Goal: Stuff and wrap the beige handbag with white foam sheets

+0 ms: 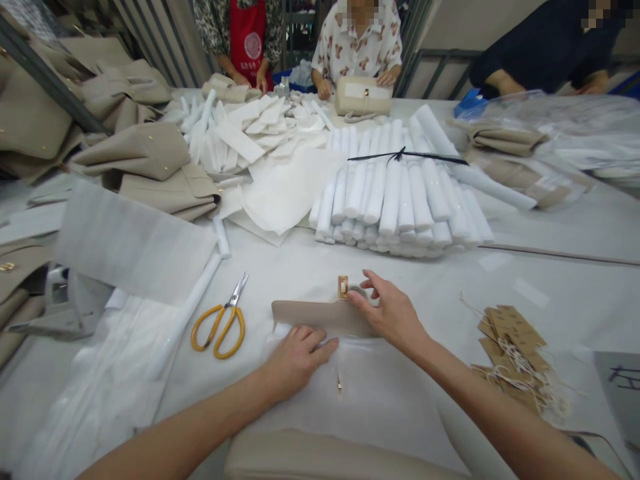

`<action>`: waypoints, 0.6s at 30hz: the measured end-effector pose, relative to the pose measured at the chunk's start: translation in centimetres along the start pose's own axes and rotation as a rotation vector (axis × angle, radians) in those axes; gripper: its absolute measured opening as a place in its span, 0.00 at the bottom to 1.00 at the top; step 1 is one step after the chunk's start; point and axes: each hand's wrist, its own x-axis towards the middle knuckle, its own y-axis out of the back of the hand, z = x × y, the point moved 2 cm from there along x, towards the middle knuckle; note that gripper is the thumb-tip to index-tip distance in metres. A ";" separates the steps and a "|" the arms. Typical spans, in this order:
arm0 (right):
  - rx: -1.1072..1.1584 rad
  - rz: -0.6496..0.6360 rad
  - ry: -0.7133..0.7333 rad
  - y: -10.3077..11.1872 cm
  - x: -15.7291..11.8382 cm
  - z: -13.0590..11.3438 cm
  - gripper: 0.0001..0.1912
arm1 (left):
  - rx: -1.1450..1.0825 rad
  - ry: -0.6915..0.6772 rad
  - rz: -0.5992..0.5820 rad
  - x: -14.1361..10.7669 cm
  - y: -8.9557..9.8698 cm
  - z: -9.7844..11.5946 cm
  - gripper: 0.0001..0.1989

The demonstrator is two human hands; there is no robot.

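Observation:
A beige handbag (320,457) lies at the near edge of the table with its flap (305,318) folded away from me. A thin white foam sheet (385,393) covers its front, and a small gold fitting (339,385) shows at a slit in it. My left hand (297,360) rests palm down on the sheet just below the flap, fingers stretched out. With thumb and fingers, my right hand (383,307) grips the flap's edge beside the gold clasp plate (343,287). Part of a round grey thing shows behind the right thumb; its kind is unclear.
Yellow-handled scissors (220,327) lie left of the bag. Tied white foam rolls (395,193) and loose white sheets (295,187) fill the middle. Beige bags (145,153) are heaped left, near a tape dispenser (60,307). Brown tags (515,347) lie right. Co-workers stand across the table.

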 end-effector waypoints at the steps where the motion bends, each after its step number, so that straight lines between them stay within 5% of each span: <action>1: 0.059 -0.085 -0.025 -0.3 1.0 -0.3 0.18 | 0.021 0.002 0.000 0.0 0.2 0.1 0.21; 4: 0.194 -0.270 -0.034 -1.1 2.4 -1.2 0.14 | 0.135 0.030 -0.003 0.3 1.1 0.8 0.20; 9: 0.216 -0.232 -0.027 0.0 0.5 -2.0 0.13 | 0.079 -0.008 -0.072 1.2 2.7 2.7 0.15; 14: 0.224 -0.206 0.183 1.2 -2.1 -2.9 0.09 | -0.397 0.095 -0.182 1.3 2.5 3.1 0.10; 18: 0.213 -0.181 0.448 1.1 -5.1 -3.5 0.07 | -0.524 0.229 -0.285 1.2 0.9 3.2 0.17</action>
